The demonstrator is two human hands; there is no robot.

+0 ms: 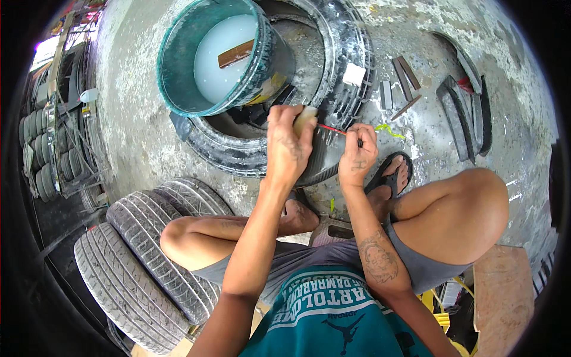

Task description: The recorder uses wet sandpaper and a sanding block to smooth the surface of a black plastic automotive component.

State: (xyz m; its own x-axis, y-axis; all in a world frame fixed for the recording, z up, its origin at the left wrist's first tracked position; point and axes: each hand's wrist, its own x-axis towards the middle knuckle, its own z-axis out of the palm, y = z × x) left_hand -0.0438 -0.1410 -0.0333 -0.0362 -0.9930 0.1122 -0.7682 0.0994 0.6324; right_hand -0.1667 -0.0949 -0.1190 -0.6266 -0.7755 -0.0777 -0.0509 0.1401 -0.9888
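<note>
Left hand (289, 143) around pale block (304, 116), right hand (357, 153) pinching thin red tool (331, 128) over ribbed black tyre (250, 156).

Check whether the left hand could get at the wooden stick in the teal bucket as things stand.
Probably yes, once freed: the bucket is open-topped, just beyond the left hand, with the stick lying exposed on the milky liquid. But that hand currently grips a pale block against the tyre.
</note>
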